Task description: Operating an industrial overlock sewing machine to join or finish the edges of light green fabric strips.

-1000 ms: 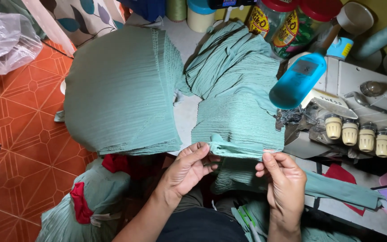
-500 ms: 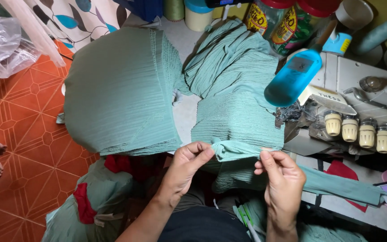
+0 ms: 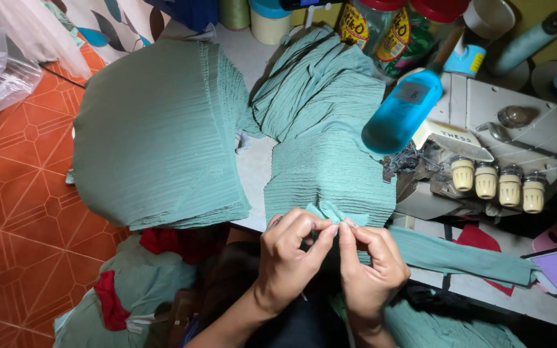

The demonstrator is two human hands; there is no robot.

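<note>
A: Head view, looking down: both hands meet at the near edge of the white surface (image 3: 253,174). The left hand (image 3: 291,254) and the right hand (image 3: 369,267) each have a closed pinch grip on a small green fabric piece (image 3: 327,214), thumb against forefinger, fingertips almost touching one another.

B: Where does that piece sit?

A: Right at the front of the stack of green fabric strips (image 3: 330,174), on its near end, lifted and bunched a little between the fingers.

B: Anything different from a second ago?

A: Yes. The hands were apart then, holding a wider fold stretched between them; now they have closed in together, so the piece is gathered into a narrow tuck. I judge that a fine fold or a separating of layers is in hand.

B: And around them?

A: A big rounded pile of green fabric (image 3: 156,135) overhangs the left edge, a blue thread cone (image 3: 404,109) and an overlock sewing machine (image 3: 485,161) stand at the right, and orange floor tiles (image 3: 27,187) show on the left.
</note>
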